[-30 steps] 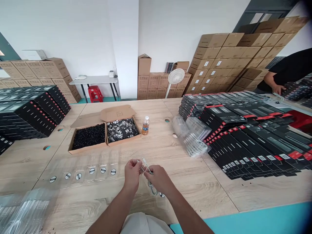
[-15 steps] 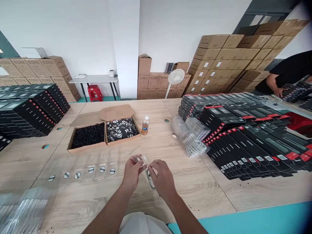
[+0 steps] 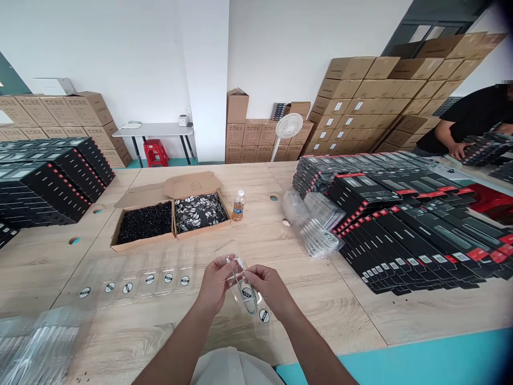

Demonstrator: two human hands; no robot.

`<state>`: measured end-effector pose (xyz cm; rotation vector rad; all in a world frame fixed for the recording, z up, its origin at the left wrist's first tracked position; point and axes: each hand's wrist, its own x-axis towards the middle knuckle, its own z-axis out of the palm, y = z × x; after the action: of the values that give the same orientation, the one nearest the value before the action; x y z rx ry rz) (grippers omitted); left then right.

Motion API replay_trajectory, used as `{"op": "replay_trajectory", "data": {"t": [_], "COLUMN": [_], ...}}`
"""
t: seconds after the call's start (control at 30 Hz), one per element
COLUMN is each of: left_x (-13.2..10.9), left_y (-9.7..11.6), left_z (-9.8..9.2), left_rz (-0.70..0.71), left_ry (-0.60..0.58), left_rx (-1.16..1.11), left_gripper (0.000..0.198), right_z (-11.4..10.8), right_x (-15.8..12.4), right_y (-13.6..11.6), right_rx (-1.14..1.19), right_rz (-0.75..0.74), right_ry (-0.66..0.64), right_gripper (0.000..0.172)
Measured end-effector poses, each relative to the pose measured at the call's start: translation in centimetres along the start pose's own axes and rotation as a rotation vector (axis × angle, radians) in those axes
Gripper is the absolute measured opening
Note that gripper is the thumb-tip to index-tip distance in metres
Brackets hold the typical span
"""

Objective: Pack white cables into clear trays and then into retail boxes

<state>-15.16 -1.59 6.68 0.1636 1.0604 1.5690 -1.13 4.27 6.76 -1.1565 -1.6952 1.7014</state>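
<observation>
In front of my body I hold a looped white cable (image 3: 251, 308) with pale plug ends, lying over a clear plastic case with a round black-and-white label (image 3: 246, 292). My left hand (image 3: 215, 282) is closed on the cable's plug end and the upper left of the case. The thumb and fingers of my right hand (image 3: 269, 289) pinch the case's right edge. Below my right hand, a second clear case (image 3: 263, 329) with a similar label lies on the table.
Several labelled clear cases (image 3: 168, 270) lie in a row at the left. Behind them stand two cartons, one of small black pieces (image 3: 146, 222), one of patterned packets (image 3: 200, 213), and a bottle (image 3: 238, 207). Bagged cables (image 3: 320, 238) and black boxes (image 3: 420, 246) fill the right. A co-worker (image 3: 473, 117) stands beyond.
My right hand has shifted slightly right, away from my left hand. The case's round label, the cable loop and the lower case's label now show more fully.
</observation>
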Motion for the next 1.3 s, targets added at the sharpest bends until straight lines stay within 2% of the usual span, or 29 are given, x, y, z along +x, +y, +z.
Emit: {"op": "replay_trajectory", "data": {"t": [0.13, 0.27, 0.43, 0.57, 0.67, 0.73, 0.83, 1.0, 1.07, 1.2, 1.3], "left_x": [-0.3, -0.2, 0.1, 0.6, 1.1, 1.4, 1.5, 1.2, 1.2, 1.4, 1.6], "left_y": [0.2, -0.3, -1.2, -1.8, -1.9, -1.7, -1.3, -1.4, -1.5, -1.5, -1.3], "left_z": [0.2, 0.3, 0.7, 0.9, 0.6, 0.1, -0.4, -0.4, -0.2, -0.4, -0.7], "left_rz": [0.004, 0.007, 0.019, 0.065, 0.087, 0.093, 0.083, 0.024, 0.016, 0.011, 0.014], "left_ry": [0.008, -0.001, 0.075, 0.089, 0.118, 0.143, 0.155, 0.105, 0.118, 0.128, 0.109], "left_rx": [0.024, 0.026, 0.070, 0.050, 0.011, -0.021, -0.065, -0.118, -0.151, -0.165, -0.145], "left_gripper": [0.038, 0.039, 0.036, 0.033, 0.033, 0.033, 0.032, 0.026, 0.023, 0.022, 0.023], "right_z": [0.5, 1.3, 1.6, 1.7, 1.5, 1.0, 0.1, -0.1, 0.5, 1.8, 2.4], "right_x": [0.1, 0.0, -0.4, -0.7, -1.5, -2.3, -3.4, -4.0, -4.0, -3.8, -3.4], "right_y": [0.1, 0.0, -0.3, -0.5, -0.3, 0.3, 1.9, 4.7, 5.2, 5.0, 5.2], "right_rx": [-0.040, -0.216, -0.368, -0.476, -0.569, -0.594, -0.496, -0.031, 0.059, 0.116, 0.211], "right_rz": [-0.056, -0.107, -0.149, -0.174, -0.259, -0.332, -0.320, -0.062, -0.031, -0.041, -0.004], "right_ry": [0.117, 0.202, 0.232, 0.213, 0.206, 0.220, 0.221, 0.137, 0.126, 0.213, 0.230], "right_gripper": [0.023, 0.019, 0.022, 0.019, 0.010, 0.018, 0.024, 0.053, 0.055, 0.053, 0.054]}}
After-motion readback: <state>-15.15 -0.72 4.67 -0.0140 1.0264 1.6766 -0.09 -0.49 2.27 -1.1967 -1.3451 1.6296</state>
